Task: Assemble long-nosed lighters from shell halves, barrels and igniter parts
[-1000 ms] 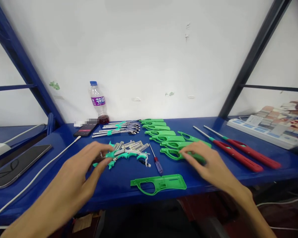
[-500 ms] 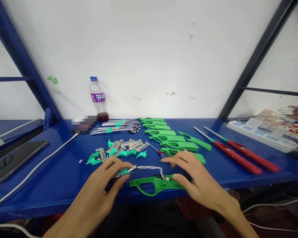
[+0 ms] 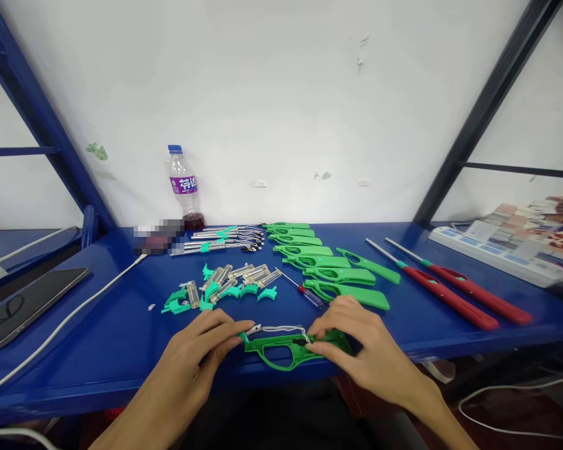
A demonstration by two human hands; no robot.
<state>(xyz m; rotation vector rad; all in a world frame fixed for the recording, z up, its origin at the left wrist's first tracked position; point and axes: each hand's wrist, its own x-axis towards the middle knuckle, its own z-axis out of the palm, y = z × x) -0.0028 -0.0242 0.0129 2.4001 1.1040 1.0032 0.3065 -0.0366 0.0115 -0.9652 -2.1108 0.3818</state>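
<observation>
My left hand (image 3: 204, 353) pinches a metal lighter tube with a teal collar (image 3: 243, 337); most of the tube is hidden by the hand. White wires (image 3: 281, 328) run from its end to a small black igniter (image 3: 301, 341). That igniter lies at a green lighter shell half (image 3: 267, 357), which rests open side up at the table's front edge. My right hand (image 3: 363, 340) is closed at the igniter end, thumb and forefinger together over the shell. Between my hands and the wall lie teal triggers (image 3: 267, 294) and clear fuel tanks (image 3: 193, 294).
Green shell halves (image 3: 340, 275) form a column behind my right hand, beside a screwdriver (image 3: 312, 297). More metal tubes (image 3: 216, 245) lie at the back near a bottle (image 3: 185, 194). Two red lighters (image 3: 445, 294) and a power strip (image 3: 497, 256) lie right; a phone (image 3: 32, 300) lies left.
My right hand has moved left and closed on the igniter end of the wires. My left hand has brought the tube nearer the shell's narrow end.
</observation>
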